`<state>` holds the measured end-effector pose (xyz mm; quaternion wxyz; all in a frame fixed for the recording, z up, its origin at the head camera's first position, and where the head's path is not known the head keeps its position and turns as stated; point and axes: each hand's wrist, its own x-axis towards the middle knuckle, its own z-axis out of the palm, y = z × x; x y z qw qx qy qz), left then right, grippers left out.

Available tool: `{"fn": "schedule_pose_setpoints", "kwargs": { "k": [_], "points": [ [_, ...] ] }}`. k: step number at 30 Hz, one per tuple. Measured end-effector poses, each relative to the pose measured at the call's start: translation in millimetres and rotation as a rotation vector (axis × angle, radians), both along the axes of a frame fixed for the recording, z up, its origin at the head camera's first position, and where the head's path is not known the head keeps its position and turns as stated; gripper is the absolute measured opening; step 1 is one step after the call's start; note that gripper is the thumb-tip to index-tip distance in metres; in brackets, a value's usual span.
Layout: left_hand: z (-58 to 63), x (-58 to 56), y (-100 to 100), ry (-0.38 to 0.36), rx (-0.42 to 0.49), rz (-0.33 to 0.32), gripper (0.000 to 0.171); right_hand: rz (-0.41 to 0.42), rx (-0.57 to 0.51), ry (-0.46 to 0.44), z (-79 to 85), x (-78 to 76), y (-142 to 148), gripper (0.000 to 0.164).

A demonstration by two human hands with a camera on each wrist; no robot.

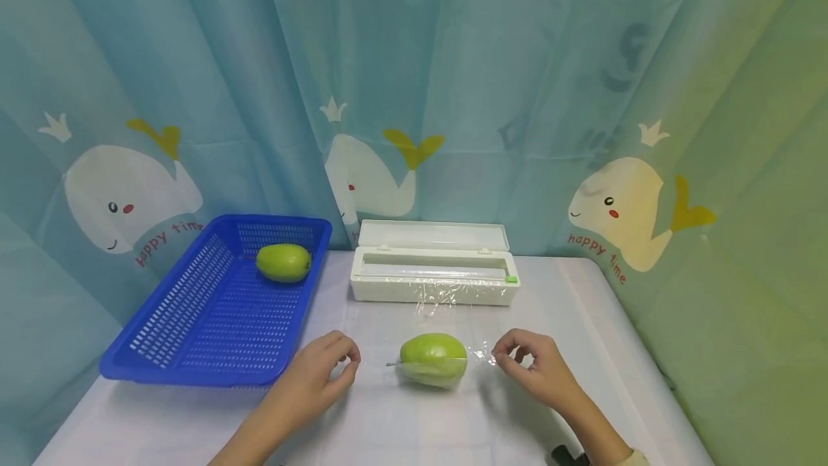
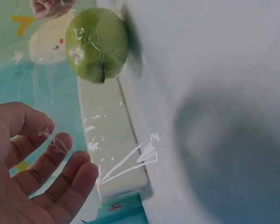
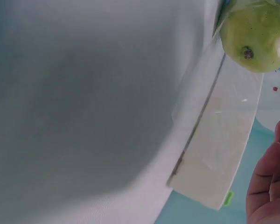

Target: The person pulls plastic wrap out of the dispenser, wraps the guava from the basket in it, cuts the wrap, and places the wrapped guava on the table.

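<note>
Left hand point(image 1: 315, 374) pinching clear film point(image 1: 480, 356), right hand point(image 1: 535, 368) pinching film's other side; film crossing green fruit point(image 1: 435, 348), white box point(image 1: 433, 292) standing open behind.

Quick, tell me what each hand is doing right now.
Left hand: closed, pinching clear film.
Right hand: closed, pinching the clear film between thumb and fingertips.

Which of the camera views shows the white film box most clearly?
The head view: it shows the white film box whole, its lid raised. The left wrist view shows mainly its front through clear film, one end behind the green fruit. The right wrist view shows mainly the front too, with the fruit hiding one end.
</note>
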<state>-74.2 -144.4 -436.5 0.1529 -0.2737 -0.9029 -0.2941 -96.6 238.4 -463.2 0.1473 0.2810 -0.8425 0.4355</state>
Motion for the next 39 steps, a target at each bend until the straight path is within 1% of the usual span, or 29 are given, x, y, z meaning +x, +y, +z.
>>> {"fn": "schedule_pose_setpoints", "kwargs": {
  "k": [3, 7, 10, 13, 18, 20, 26, 29, 30, 33, 35, 37, 39],
  "points": [
    [1.0, -2.8, 1, -0.009, 0.012, 0.005, 0.021, -0.061, -0.005, -0.041, -0.5, -1.6, -3, 0.022],
    [1.7, -6.1, 2, -0.027, 0.015, 0.024, 0.020, -0.131, -0.010, -0.131, -1.0, -3.5, -5, 0.020],
    [1.3, -7.9, 3, -0.041, -0.004, 0.056, 0.020, -0.174, -0.005, -0.195, -1.7, -5.5, -6, 0.019],
    [0.5, -9.8, 5, -0.060, -0.023, 0.094, 0.020, -0.202, 0.012, -0.232, -2.1, -7.6, -8, 0.018],
    [-2.8, -12.4, 9, -0.115, -0.059, 0.167, 0.020, -0.225, 0.046, -0.249, -4.7, -10.7, -9, 0.016],
    [-4.5, -12.4, 10, -0.134, -0.074, 0.184, 0.020, -0.232, 0.060, -0.255, -6.0, -11.3, -9, 0.015],
    [-7.7, -11.5, 10, -0.172, -0.095, 0.196, 0.019, -0.249, 0.086, -0.290, -8.3, -11.7, -8, 0.014],
    [-7.7, -10.0, 12, -0.188, -0.101, 0.201, 0.008, -0.234, 0.081, -0.297, -8.0, -11.4, -8, 0.014],
    [-6.9, -9.3, 14, -0.190, -0.105, 0.208, 0.010, -0.230, 0.078, -0.298, -7.6, -11.7, -8, 0.014],
    [-3.8, -7.7, 23, -0.144, -0.120, 0.213, 0.037, -0.227, 0.053, -0.309, -5.6, -13.3, -10, 0.014],
    [-0.8, -6.9, 34, -0.091, -0.131, 0.193, 0.049, -0.230, 0.036, -0.319, -4.3, -14.6, -11, 0.014],
    [1.7, -7.0, 47, -0.036, -0.145, 0.144, 0.053, -0.234, 0.028, -0.326, -3.1, -15.9, -13, 0.015],
    [2.8, -7.6, 61, -0.009, -0.167, 0.090, 0.054, -0.237, 0.019, -0.326, -2.1, -16.7, -16, 0.016]
  ]
}}
